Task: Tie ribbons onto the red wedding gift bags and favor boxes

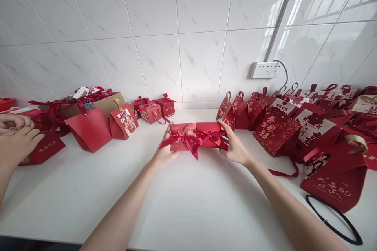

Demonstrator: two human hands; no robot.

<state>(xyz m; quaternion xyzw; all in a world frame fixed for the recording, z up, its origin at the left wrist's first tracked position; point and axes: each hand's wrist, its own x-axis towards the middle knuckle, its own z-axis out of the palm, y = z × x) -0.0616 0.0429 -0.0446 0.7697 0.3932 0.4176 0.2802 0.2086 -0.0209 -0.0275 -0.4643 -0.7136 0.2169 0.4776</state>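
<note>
Our left hand [168,153] is grasping the outer end of a small printed red box [176,130], and our right hand [235,147] is grasping the outer end of a small plain red box [206,126]. We are holding the two side by side, their inner edges meeting, in front of us over the middle of the white table [188,204]; we are not managing to tell whether they are resting on it or hanging just above. A ribbon bow [192,144] is lying across the printed one, its tails pointing down, and a second bow [212,137] is crossing the plain one.

Behind, near the tiled wall [156,8], a few little boxes [150,114] with bows are standing together. On our left, a large red box [90,129] is standing beside a smaller box with a picture [126,121], and behind them a brown carton [113,104] is holding ribbons and a white card [85,92]. At the far left, another person's hands [22,135] are working over a dark red box [48,147].

On our right, many red gift boxes [240,110] are crowding the table under a power strip [265,70]. A black band [357,237] is lying near the front edge.
</note>
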